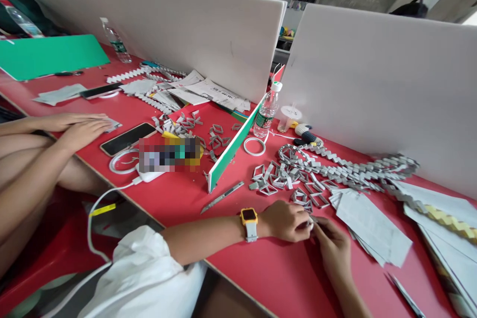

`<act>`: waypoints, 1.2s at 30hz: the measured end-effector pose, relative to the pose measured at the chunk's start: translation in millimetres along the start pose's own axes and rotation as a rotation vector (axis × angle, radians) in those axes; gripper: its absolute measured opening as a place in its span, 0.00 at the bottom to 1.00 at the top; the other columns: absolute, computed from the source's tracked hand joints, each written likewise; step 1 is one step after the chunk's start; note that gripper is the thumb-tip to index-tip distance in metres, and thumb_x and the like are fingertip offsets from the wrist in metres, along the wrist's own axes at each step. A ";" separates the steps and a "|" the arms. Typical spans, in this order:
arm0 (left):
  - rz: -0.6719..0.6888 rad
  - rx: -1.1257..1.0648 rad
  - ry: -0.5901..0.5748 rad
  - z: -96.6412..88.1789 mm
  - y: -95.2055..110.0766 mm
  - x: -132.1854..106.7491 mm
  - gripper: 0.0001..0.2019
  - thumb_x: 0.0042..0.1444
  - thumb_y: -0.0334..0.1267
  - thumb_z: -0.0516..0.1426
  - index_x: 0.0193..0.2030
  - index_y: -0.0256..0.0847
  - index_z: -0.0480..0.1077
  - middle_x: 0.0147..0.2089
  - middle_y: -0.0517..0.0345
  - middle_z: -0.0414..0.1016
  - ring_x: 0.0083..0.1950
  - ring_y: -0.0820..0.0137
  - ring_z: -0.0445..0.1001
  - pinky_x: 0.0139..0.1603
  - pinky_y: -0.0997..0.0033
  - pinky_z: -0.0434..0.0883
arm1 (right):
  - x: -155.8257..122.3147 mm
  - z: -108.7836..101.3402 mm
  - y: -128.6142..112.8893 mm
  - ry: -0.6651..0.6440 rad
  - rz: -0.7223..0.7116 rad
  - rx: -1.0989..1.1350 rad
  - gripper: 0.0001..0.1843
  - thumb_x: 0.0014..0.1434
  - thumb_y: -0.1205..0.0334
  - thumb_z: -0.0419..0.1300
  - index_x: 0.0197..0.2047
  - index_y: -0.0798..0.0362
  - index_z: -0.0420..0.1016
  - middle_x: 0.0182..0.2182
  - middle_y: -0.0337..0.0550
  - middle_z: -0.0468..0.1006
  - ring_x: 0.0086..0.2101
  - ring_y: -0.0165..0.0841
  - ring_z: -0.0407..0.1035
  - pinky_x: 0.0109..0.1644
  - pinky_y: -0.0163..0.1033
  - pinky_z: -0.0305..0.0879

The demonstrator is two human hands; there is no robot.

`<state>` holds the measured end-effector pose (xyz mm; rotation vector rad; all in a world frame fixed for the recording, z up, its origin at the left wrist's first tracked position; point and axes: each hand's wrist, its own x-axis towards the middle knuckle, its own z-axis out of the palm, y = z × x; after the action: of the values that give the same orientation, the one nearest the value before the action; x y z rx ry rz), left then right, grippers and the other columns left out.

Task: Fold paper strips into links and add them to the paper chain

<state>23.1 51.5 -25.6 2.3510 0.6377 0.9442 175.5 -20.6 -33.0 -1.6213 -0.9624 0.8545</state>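
Note:
My left hand (285, 221), with a yellow-cased watch (249, 216) on its wrist, is closed at the fingertips on a small piece of folded paper (310, 222). Meeting it from the right, my right hand (333, 244) pinches the same piece; most of it is hidden by the fingers. Just beyond both hands lies a pile of folded paper links (274, 177), grey and white. Behind that, a long zigzag paper chain (367, 171) runs to the right. A stack of paper slips (372, 223) rests beside my right hand.
A slim metal utility knife (222, 197) lies left of my hands, and a pen-like tool (406, 297) lies near right. A green-faced divider (234, 146) stands by a water bottle (266, 112) and tape ring (254, 146). At left are another person's hands (84, 129) and a phone (127, 139).

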 end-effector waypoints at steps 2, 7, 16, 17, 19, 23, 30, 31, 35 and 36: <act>0.008 0.017 -0.020 1.8 0.3 -1.1 0.17 0.57 0.44 0.45 0.32 0.42 0.72 0.30 0.59 0.73 0.30 0.70 0.72 0.29 0.69 0.66 | -0.1 -1.3 1.6 0.022 -0.022 -0.021 0.12 0.43 0.54 0.66 0.31 0.50 0.80 0.29 0.42 0.79 0.32 0.37 0.71 0.37 0.39 0.67; 0.037 0.124 -0.057 -0.3 -2.1 -1.5 0.15 0.57 0.45 0.46 0.33 0.42 0.71 0.32 0.59 0.73 0.30 0.70 0.72 0.29 0.70 0.66 | 1.0 -5.2 5.9 -0.057 -0.127 -0.135 0.15 0.48 0.55 0.62 0.39 0.49 0.80 0.37 0.44 0.80 0.40 0.42 0.72 0.47 0.45 0.67; 0.169 0.517 -0.176 -8.7 0.9 -0.2 0.26 0.62 0.40 0.30 0.32 0.41 0.67 0.31 0.67 0.68 0.31 0.82 0.69 0.32 0.77 0.62 | -3.9 -2.1 14.7 -0.083 -0.218 -0.306 0.17 0.56 0.55 0.54 0.43 0.55 0.77 0.36 0.48 0.80 0.33 0.39 0.73 0.38 0.40 0.68; 0.186 0.518 -0.165 -8.9 0.7 -0.1 0.26 0.62 0.39 0.30 0.31 0.41 0.67 0.30 0.66 0.68 0.31 0.82 0.68 0.31 0.77 0.61 | -4.3 -2.3 15.2 -0.095 -0.219 -0.291 0.17 0.56 0.55 0.54 0.43 0.56 0.77 0.35 0.48 0.80 0.33 0.38 0.73 0.38 0.39 0.68; 0.205 0.505 -0.137 -9.7 -0.2 0.1 0.24 0.63 0.39 0.32 0.30 0.41 0.67 0.30 0.66 0.68 0.30 0.82 0.68 0.31 0.78 0.61 | -4.7 -3.1 15.3 -0.111 -0.214 -0.243 0.17 0.56 0.55 0.55 0.43 0.56 0.77 0.35 0.48 0.80 0.33 0.38 0.73 0.38 0.39 0.69; 0.096 0.390 -0.113 -13.1 -2.6 1.4 0.20 0.64 0.46 0.38 0.32 0.42 0.66 0.32 0.65 0.69 0.31 0.80 0.69 0.31 0.77 0.63 | -6.1 -4.3 10.0 -0.133 -0.169 -0.131 0.17 0.56 0.54 0.56 0.43 0.55 0.76 0.36 0.47 0.80 0.35 0.38 0.74 0.40 0.39 0.70; 0.026 0.208 -0.125 -14.1 -12.6 3.7 0.14 0.63 0.46 0.46 0.48 0.43 0.65 0.45 0.60 0.71 0.40 0.77 0.71 0.36 0.77 0.66 | -13.7 -3.8 -5.7 -0.226 -0.113 -0.056 0.18 0.58 0.51 0.55 0.44 0.55 0.75 0.39 0.48 0.79 0.40 0.40 0.73 0.46 0.41 0.68; 0.037 0.214 -0.142 -13.3 -13.2 3.1 0.14 0.63 0.46 0.45 0.47 0.44 0.65 0.45 0.61 0.71 0.40 0.78 0.71 0.36 0.78 0.65 | -14.3 -3.8 -6.5 -0.228 -0.104 -0.060 0.19 0.57 0.51 0.56 0.45 0.55 0.75 0.39 0.48 0.79 0.40 0.40 0.73 0.45 0.41 0.69; 0.006 0.279 -0.162 -12.1 -10.3 0.5 0.18 0.65 0.44 0.40 0.43 0.47 0.69 0.43 0.66 0.71 0.40 0.80 0.69 0.37 0.78 0.63 | -12.8 -3.5 -6.3 -0.214 -0.112 -0.116 0.19 0.55 0.50 0.58 0.42 0.56 0.76 0.36 0.48 0.79 0.35 0.39 0.74 0.41 0.41 0.69; 0.001 0.283 -0.167 -12.7 -8.7 0.5 0.17 0.65 0.43 0.40 0.42 0.47 0.70 0.42 0.66 0.71 0.39 0.80 0.69 0.37 0.78 0.63 | -12.0 -3.2 -6.1 -0.207 -0.121 -0.129 0.19 0.56 0.50 0.57 0.42 0.56 0.76 0.34 0.48 0.79 0.34 0.39 0.74 0.41 0.41 0.69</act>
<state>12.2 62.0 -22.9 2.6436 0.7433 0.6840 172.2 -31.7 -25.5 -1.5865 -1.2705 0.9047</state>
